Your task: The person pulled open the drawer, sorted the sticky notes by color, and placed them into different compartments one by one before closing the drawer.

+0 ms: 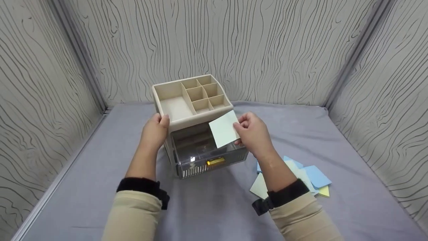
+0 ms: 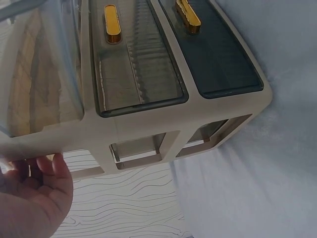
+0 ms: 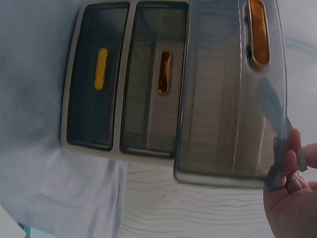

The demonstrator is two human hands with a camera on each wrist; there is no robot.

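Observation:
A beige desk organizer (image 1: 187,97) with open compartments on top stands in the middle of a grey cloth. Its clear top drawer (image 1: 207,150) is pulled out toward me; two lower drawers with yellow handles (image 2: 111,22) stay closed. My left hand (image 1: 160,122) grips the organizer's front left top corner, thumb on the rim. In the left wrist view the left hand (image 2: 34,188) lies against the organizer's side (image 2: 148,134). My right hand (image 1: 239,129) pinches a pale green square note (image 1: 224,129) just above the open drawer (image 3: 233,99). The right hand (image 3: 292,198) shows at the drawer's edge.
A loose pile of blue, green and yellow notes (image 1: 301,177) lies on the cloth to the right of my right forearm. Wood-grain patterned walls (image 1: 267,50) close in the back and both sides. A metal strip (image 1: 57,180) runs along the left edge.

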